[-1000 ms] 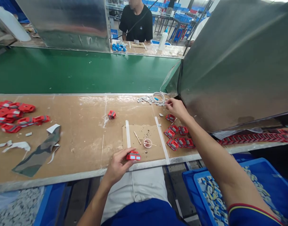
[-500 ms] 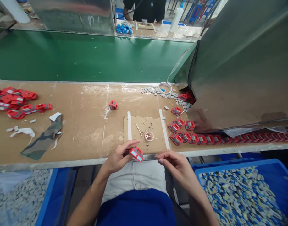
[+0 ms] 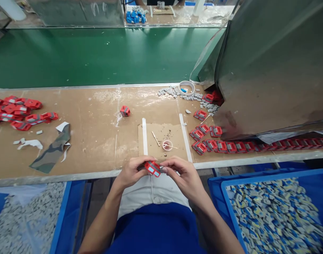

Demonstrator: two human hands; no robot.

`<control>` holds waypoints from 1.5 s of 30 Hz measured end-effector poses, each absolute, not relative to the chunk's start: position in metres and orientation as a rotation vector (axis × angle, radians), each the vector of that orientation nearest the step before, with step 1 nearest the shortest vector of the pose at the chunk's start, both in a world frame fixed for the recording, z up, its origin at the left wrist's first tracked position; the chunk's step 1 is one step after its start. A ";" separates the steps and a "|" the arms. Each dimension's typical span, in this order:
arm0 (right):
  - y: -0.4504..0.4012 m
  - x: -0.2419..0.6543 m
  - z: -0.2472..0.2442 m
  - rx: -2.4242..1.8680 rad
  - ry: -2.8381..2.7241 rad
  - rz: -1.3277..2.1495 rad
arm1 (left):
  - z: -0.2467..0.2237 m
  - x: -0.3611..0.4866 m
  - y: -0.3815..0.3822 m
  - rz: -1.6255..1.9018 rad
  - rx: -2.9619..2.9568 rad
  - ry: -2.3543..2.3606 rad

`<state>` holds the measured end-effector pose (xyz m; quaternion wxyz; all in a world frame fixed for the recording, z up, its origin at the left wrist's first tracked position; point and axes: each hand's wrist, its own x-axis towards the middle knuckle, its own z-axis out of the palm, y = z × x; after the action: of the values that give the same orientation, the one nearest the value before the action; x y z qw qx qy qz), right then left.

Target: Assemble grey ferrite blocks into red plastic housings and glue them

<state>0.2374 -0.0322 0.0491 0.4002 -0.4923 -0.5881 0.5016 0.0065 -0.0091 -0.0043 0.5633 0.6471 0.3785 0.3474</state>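
A red toy car part (image 3: 152, 168) with pale windows is pinched in my left hand (image 3: 132, 172), just over the table's front edge. My right hand (image 3: 181, 173) has its thumb and index finger together at the right end of that part, around a small grey piece (image 3: 162, 169). Beyond the hands, a small round cup (image 3: 167, 145) with a stick across it stands on a cardboard sheet (image 3: 145, 155), beside a white stick (image 3: 155, 138). A single red part (image 3: 125, 111) lies farther back on the left.
Red parts pile up at the left (image 3: 18, 111), and a row of them (image 3: 241, 146) runs right. Grey pieces lie by a tape roll (image 3: 186, 88). Camouflage cloth (image 3: 52, 151) lies left. Blue bins (image 3: 223, 190) flank my lap. A metal panel (image 3: 269, 70) overhangs the right side.
My right hand has moved left and now meets the red part in my left hand. The view has tilted down slightly, so the table appears higher.
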 end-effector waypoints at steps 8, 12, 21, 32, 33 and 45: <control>-0.025 0.228 0.042 -1.314 -1.540 1.239 | -0.002 0.008 -0.008 0.795 1.542 0.904; -0.024 0.231 0.044 -1.296 -1.637 1.189 | 0.000 0.007 -0.006 0.785 1.611 0.901; -0.039 0.223 0.047 -1.394 -1.881 0.899 | 0.008 0.013 -0.009 0.816 1.718 0.932; -0.043 0.227 0.032 -1.322 -1.560 1.237 | 0.002 0.011 -0.008 0.841 1.908 0.851; -0.042 0.229 0.031 -1.321 -1.532 1.311 | 0.001 0.011 -0.007 0.843 1.938 0.832; -0.031 0.232 0.025 -1.328 -1.353 1.827 | 0.001 0.008 -0.005 0.784 2.006 0.705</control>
<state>0.2324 -0.0307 0.0246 0.2518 -0.4881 -0.4973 0.6715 0.0084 -0.0046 0.0012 0.4240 0.8016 0.2817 0.3134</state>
